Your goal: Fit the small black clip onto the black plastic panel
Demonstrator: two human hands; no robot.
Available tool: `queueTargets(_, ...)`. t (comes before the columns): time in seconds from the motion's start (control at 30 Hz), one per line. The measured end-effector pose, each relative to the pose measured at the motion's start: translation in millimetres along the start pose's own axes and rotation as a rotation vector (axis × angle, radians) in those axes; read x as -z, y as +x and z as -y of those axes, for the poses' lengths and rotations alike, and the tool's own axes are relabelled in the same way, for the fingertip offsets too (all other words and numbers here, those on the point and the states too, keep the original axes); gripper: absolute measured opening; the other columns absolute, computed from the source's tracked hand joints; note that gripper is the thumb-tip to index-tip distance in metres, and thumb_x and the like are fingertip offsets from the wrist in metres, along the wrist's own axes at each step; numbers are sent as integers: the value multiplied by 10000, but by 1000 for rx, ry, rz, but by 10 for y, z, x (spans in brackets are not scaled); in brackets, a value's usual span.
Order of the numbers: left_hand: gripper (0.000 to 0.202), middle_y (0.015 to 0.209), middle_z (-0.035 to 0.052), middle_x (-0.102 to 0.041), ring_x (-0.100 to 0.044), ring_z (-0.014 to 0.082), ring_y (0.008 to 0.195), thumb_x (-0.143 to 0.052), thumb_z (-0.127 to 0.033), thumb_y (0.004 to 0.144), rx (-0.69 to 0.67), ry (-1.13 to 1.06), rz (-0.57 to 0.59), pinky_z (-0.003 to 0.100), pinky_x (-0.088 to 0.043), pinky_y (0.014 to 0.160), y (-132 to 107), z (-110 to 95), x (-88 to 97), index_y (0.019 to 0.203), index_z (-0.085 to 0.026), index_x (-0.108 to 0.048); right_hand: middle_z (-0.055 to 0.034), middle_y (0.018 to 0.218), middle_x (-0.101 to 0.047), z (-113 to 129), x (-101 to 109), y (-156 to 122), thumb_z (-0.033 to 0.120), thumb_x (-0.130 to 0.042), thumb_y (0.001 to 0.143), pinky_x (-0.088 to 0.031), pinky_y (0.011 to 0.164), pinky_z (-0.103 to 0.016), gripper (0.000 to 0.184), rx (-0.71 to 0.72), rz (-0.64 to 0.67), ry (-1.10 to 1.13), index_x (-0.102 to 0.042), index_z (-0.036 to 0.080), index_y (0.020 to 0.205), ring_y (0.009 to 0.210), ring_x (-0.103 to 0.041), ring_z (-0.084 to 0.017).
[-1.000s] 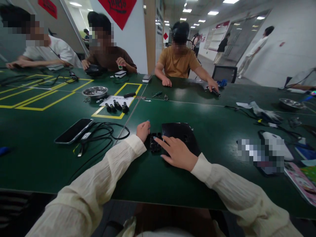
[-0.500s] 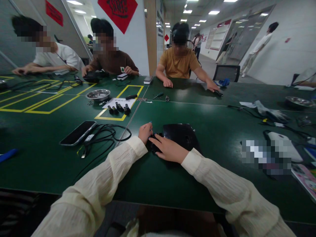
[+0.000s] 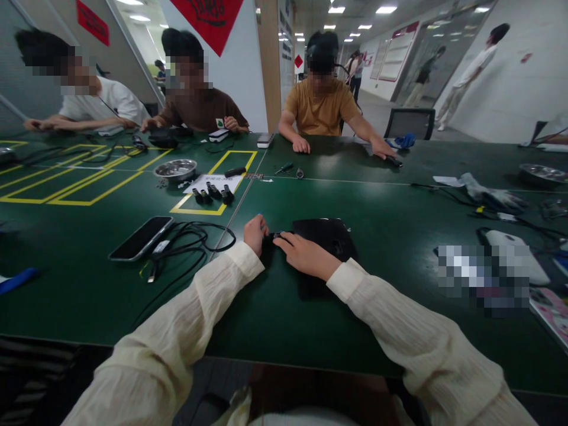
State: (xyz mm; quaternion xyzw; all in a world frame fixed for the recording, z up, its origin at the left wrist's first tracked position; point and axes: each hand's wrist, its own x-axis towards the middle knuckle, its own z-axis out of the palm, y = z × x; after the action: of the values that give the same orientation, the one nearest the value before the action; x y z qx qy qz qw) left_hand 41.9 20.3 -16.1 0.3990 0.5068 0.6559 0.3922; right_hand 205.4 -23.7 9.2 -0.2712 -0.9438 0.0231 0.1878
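A small dark part lies between my two hands, low over the table; fingers cover much of it and its kind is unclear. My left hand is closed at its left end, fingertips pinched together. From the right, my right hand curls its fingers over the same part. Partly under my right hand and wrist rests a glossy black flat panel, with a small recess near its right side.
Left of my hands are a phone and a coiled black cable. Beyond them stand several black cylindrical pieces and a metal bowl. Gloves and a white device lie right. Co-workers sit across the table.
My left hand has shifted slightly left and up, and the fingers of my right hand have drawn in. Less of the dark part shows. The camera view has tilted a little.
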Motion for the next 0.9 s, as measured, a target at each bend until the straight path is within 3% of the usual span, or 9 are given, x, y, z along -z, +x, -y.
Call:
queueTargets(0.17,337,373,-79,-263,-320,62,325,-413,-273,781,-14,31,23,198,-292,393,9,15,13,477,-192,-293,-113,1099,-540,-163,64,0,138,-365,859,-426,880,-397,332,-99,-168,414,-432,184,1181,1028,-528,-202)
queueTargets(0.23,339,350,-75,-275,-345,70,330,-405,-283,794,-9,50,36,198,-309,406,0,8,8,479,-191,-323,-60,883,-588,-239,62,8,177,-369,861,-488,746,-373,306,-269,-221,664,-427,201,1161,802,-598,-172)
queueTargets(0.3,317,333,-76,-286,-354,79,325,-396,-303,807,-2,60,63,202,-320,411,-20,4,-3,512,-192,-363,2,710,-552,-306,40,21,227,-367,862,-506,568,-315,263,-459,-260,989,-422,219,1120,579,-577,-132)
queueTargets(0.37,282,326,-78,-319,-362,93,317,-366,-345,831,-7,104,141,210,-318,407,-55,7,-9,600,-193,-424,25,693,-524,-346,11,34,265,-390,851,-498,497,-279,223,-558,-314,1311,-416,231,1070,515,-555,-108)
queueTargets(0.47,311,372,-63,-428,-429,116,361,-298,-427,868,-107,278,273,224,-327,432,-115,25,13,797,-193,-490,19,831,-521,-335,-9,43,275,-493,804,-532,577,-292,222,-533,-397,1567,-414,246,1010,593,-585,-96)
queueTargets(0.57,357,465,-46,-496,-493,135,460,-273,-467,879,-298,399,271,250,-373,522,-146,39,57,972,-196,-486,9,973,-498,-254,5,38,277,-558,771,-540,700,-342,244,-438,-386,1589,-400,253,955,690,-605,-98)
queueTargets(0.67,404,657,2,-562,-554,157,644,-244,-506,876,-397,361,237,288,-419,667,-132,44,72,991,-193,-474,-36,1159,-446,-146,26,27,230,-572,762,-482,857,-381,235,-301,-348,1456,-393,238,915,910,-584,-130)
queueTargets(0.8,444,949,61,-569,-535,186,928,-322,-560,835,-372,335,289,307,-404,828,-104,74,43,1006,-186,-491,-95,1325,-314,-31,41,1,137,-532,766,-435,918,-408,275,-218,-356,1061,-401,228,990,1165,-435,-193)
queueTargets(0.9,484,1041,73,-553,-506,196,1015,-349,-570,820,-309,208,339,321,-382,893,-97,119,24,1068,-178,-487,-109,1353,-281,-4,68,-33,88,-505,759,-406,944,-434,343,-157,-306,772,-429,222,1065,1272,-292,-226)
